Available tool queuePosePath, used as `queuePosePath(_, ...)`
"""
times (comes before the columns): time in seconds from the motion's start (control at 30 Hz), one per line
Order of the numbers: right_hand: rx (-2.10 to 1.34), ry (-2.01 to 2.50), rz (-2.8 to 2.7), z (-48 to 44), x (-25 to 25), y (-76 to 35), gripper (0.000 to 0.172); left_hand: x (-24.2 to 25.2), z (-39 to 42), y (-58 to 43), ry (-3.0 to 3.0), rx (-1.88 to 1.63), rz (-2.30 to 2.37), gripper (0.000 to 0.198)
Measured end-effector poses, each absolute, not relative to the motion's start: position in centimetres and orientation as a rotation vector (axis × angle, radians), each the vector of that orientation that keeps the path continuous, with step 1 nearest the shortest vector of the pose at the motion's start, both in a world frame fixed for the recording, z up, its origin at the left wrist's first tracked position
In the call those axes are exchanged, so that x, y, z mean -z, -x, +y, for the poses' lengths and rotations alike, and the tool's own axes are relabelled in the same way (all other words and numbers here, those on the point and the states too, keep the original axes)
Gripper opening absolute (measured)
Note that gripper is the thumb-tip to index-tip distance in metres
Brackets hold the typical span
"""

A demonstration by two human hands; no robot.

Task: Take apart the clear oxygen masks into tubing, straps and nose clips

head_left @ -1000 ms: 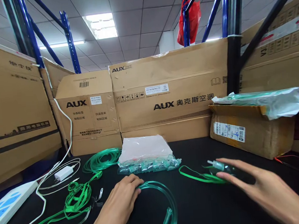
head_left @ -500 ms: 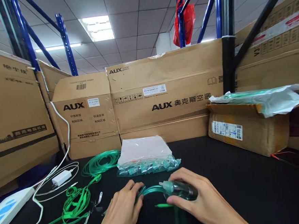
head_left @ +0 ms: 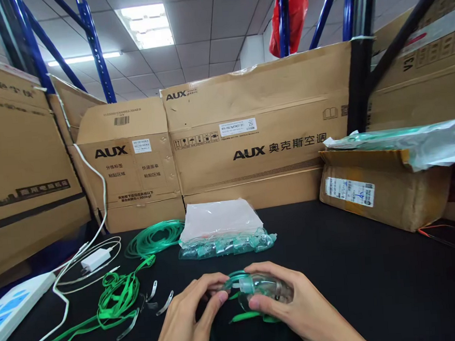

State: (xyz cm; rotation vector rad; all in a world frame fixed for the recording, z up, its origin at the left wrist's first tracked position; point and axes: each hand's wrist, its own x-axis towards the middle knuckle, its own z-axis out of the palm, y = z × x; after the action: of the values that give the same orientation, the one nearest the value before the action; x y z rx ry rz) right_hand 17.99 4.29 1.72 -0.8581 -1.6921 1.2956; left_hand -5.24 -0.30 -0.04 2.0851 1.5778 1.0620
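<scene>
Low over the black table, my right hand [head_left: 298,295] is closed around a clear oxygen mask [head_left: 273,288] with a pale green connector, lying on its side. Beside it, my left hand [head_left: 196,308] pinches green tubing [head_left: 237,275] between thumb and fingers, close to the connector. Whether the tube is joined to the connector I cannot tell. A green strap [head_left: 245,317] hangs out below the mask under my right fingers. Left of my left hand lie thin metal nose strips [head_left: 165,303] and a tangle of green elastic straps [head_left: 118,303].
Behind my hands lies a clear bag [head_left: 227,245] of green parts with white paper [head_left: 221,220]. Coiled green tubing [head_left: 154,239] sits beside it. A white charger [head_left: 96,259] and power strip [head_left: 18,304] are at left. Cardboard boxes [head_left: 380,191] and blue racks surround the table.
My left hand has lifted and turned, now pinching the tubing closer to the mask's connector. The mask has tilted in my right hand, and the two hands are closer together. The view has shifted slightly.
</scene>
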Motion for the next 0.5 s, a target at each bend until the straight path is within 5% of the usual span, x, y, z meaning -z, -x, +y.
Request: queuePosePath(0.5,-1.28,0.849,-1.675,4.03,-1.08,-18.04,0.033,0.5,-0.36,4.95,-2.098,-1.265,1.51,0.022)
